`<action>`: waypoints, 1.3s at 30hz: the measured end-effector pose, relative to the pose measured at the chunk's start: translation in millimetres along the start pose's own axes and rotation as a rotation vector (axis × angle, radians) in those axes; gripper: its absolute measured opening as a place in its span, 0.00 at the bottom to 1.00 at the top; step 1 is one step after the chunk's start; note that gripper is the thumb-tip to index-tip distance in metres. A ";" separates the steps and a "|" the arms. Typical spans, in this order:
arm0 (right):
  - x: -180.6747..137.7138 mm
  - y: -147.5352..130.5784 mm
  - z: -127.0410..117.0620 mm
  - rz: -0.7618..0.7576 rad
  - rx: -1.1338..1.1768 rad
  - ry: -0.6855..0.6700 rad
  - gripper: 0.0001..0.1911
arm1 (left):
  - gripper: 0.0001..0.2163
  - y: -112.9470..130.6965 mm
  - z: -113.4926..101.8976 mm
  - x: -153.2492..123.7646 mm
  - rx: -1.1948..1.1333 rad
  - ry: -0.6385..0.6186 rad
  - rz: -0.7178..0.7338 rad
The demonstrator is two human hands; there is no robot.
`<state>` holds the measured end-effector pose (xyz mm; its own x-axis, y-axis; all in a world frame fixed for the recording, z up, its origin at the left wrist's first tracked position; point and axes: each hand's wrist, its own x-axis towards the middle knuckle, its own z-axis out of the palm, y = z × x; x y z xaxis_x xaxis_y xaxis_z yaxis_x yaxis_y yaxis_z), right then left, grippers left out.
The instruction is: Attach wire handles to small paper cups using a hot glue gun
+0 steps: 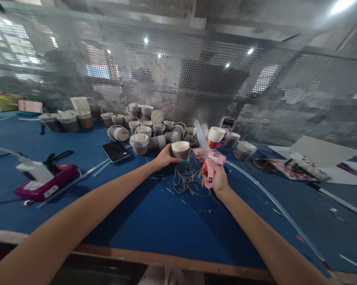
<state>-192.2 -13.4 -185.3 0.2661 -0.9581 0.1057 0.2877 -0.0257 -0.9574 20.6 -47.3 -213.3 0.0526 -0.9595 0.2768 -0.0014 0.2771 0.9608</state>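
A small paper cup (180, 150), white inside and wrapped in grey-brown material, is gripped by my left hand (164, 157) just above the blue table. My right hand (219, 180) is closed around the handle of a pink hot glue gun (211, 168). Its nozzle points left, close to the cup's right side; I cannot tell whether it touches. A long clear glue stick (264, 188) trails behind the gun toward the table's near right edge. Below the cup lies a loose tangle of grey cord (186, 182).
Several wrapped cups with handles (139, 143) stand behind my left hand, near a black phone (116, 152). A purple power strip (48, 186) with a white plug sits left. Stacked paper cups (215, 137) and a craft knife (341, 200) are right. Behind rises a perforated metal screen (166, 59).
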 end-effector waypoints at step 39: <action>-5.7 1.5 10.2 0.049 -0.091 -0.035 0.22 | 0.42 -4.2 1.4 0.6 0.299 0.112 0.067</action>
<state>-183.9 -5.1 -184.6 0.3099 -0.9485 0.0657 0.1890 -0.0062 -0.9820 19.2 -49.1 -217.2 0.1518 -0.9236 0.3521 -0.3006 0.2962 0.9066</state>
